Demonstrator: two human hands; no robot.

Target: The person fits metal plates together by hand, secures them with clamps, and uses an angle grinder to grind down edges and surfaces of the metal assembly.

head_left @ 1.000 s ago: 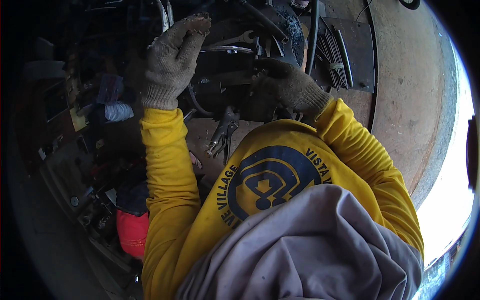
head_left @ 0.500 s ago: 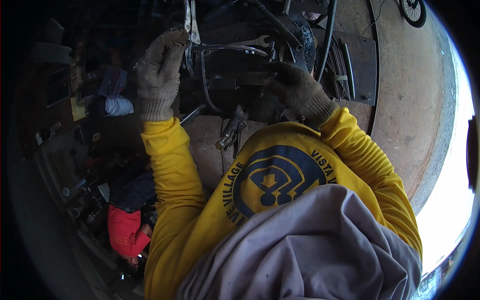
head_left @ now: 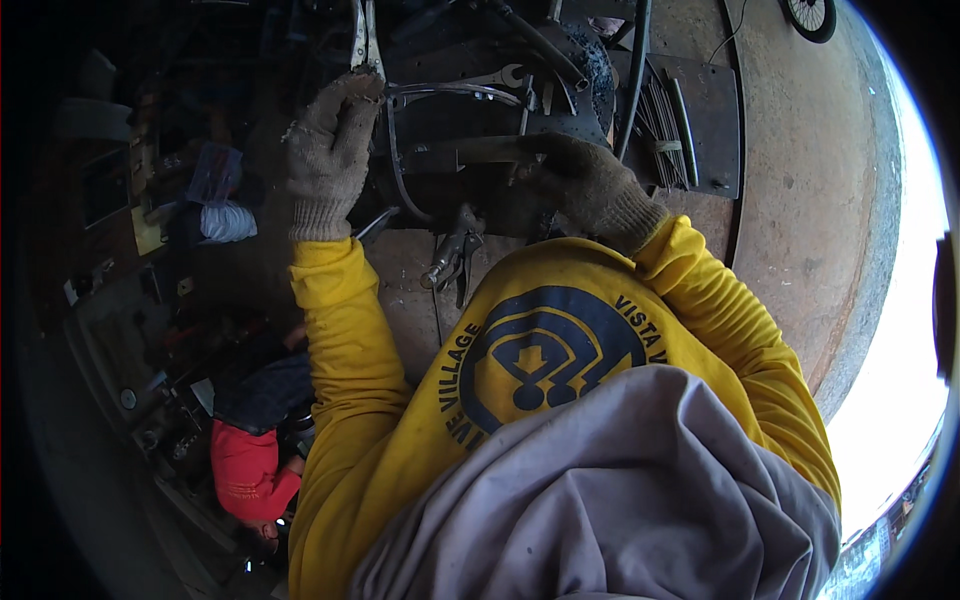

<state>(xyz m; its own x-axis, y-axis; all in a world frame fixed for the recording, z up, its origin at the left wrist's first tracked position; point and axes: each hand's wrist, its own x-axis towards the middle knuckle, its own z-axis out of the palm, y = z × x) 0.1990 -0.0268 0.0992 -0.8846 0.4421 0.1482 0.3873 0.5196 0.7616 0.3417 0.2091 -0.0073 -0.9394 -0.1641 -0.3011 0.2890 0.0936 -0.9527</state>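
Note:
My left hand, in a dirty knitted glove, has its thumb and fingers closed at the lower end of bright metal locking pliers. My right hand, gloved too, closes around the right end of a flat metal bar; its fingertips are dark and partly hidden. Between the hands lie an open-end wrench and a curved metal strip. A second pair of locking pliers sits nearer my body, below the bar.
A bundle of thin rods lies on a dark plate at the right, beside a hose. A bicycle wheel shows at the far right. A person in a red shirt bends over at the lower left.
My left fingers have come closer to the pliers' lower end. The flat bar looks brighter, and my right hand has shifted slightly. The whole view has moved a little.

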